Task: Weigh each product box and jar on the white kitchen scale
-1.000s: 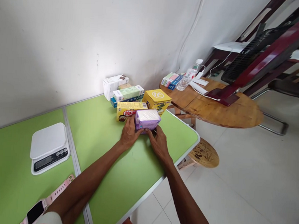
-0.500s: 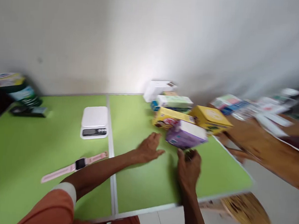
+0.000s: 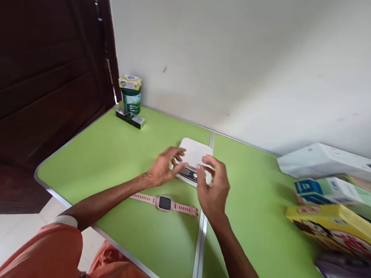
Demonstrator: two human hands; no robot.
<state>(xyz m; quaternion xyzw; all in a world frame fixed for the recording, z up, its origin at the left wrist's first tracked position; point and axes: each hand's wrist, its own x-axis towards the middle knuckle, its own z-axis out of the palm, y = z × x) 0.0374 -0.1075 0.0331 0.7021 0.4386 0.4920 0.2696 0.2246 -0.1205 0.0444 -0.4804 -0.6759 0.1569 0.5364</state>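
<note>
A small white kitchen scale [image 3: 194,155] sits on the green table [image 3: 116,152] beside its centre seam. My left hand [image 3: 163,169] hovers at the scale's left front edge, fingers spread and open. My right hand [image 3: 213,185] is at the scale's right front corner, fingers curled loosely toward it; neither hand clearly grips it. A pink smartwatch [image 3: 165,203] lies flat on the table just in front of my hands.
Boxes crowd the right side: a white box [image 3: 324,161], a blue-green carton [image 3: 332,191], a yellow box [image 3: 336,228] and a purple pack [image 3: 349,273]. A green can topped with a small box [image 3: 130,94] and a dark flat item [image 3: 130,118] stand by the dark door.
Both hands left the purple pack at the right and moved left to the white scale. The view swung left, so the boxes now sit at the right edge.
</note>
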